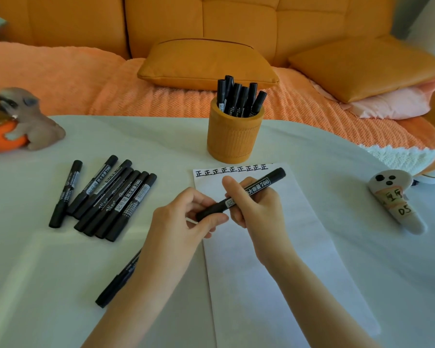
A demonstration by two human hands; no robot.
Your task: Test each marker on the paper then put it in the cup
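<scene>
- Nearest us, on the white table top (48, 285), a lone black marker (116, 282) lies slantwise, its upper end hidden under the left forearm.
- Beside it, a long white sheet of paper (274, 285) runs away from us. Its near part is unmarked, and its left edge passes under the left hand (183, 219).
- Over the paper's upper half, that left hand pinches the lower end of a black felt marker (259, 188) between thumb and fingers. The right hand (256, 212) is curled round the barrel. We read "大容量700" on its white label.
- Further left, a loose group of black markers (111, 199) lies flat, well apart from the paper. The same "大容量700" shows on several labels.
- Along the paper's far edge we read a row of bold "正" characters (232, 170).
- At the right, near the table's curved edge, a pale plush toy with black dots (387, 179) carries handwritten tags. We make out "DS"; the rest is unclear.
- Just beyond the paper stands a ribbed orange cylindrical cup (234, 139) with several capped black markers (239, 96) upright in it. Bare table top lies between the cup and the loose group.
- At the far left edge sits a grey dog figurine (28, 116) hugging an orange bowl.
- The table's far edge passes just behind the cup, against an orange sofa (211, 21).
</scene>
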